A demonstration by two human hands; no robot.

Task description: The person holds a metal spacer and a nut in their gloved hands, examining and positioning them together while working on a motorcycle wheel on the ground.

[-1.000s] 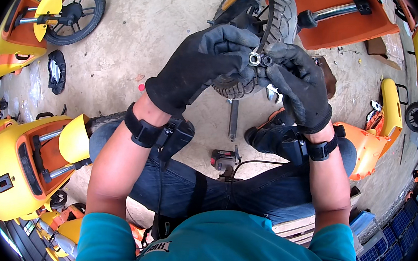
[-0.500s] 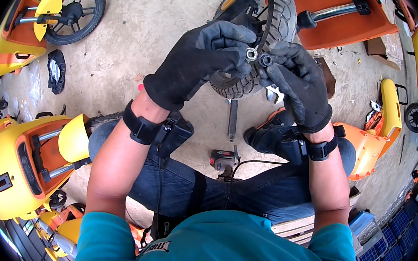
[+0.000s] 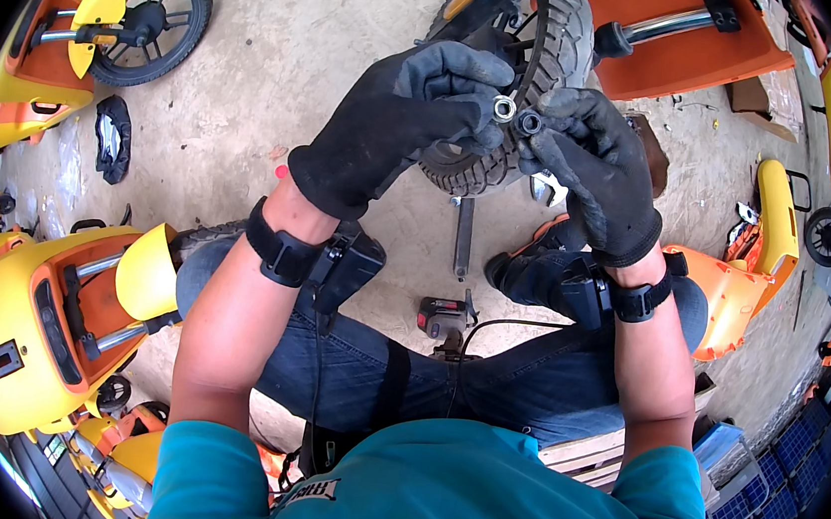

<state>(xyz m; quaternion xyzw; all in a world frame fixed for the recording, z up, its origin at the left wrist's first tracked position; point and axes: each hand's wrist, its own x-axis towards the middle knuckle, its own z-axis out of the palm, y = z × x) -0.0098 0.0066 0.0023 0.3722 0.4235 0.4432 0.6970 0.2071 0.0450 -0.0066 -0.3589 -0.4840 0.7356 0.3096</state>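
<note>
Above the black tyre (image 3: 505, 163), left hand (image 3: 404, 123) pinches a silver nut (image 3: 504, 108) beside the dark bolt end (image 3: 528, 122) gripped by right hand (image 3: 594, 172); best to align axes squarely before turning, avoiding cross-threading.

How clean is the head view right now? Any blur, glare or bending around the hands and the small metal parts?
Head view: daylight is even, with no harsh glare; the left hand and right hand are sharp, and the silver nut beside the dark bolt end catches a small highlight. Fisheye bending curves the yellow karts near the rim, and the corners are black.
</note>
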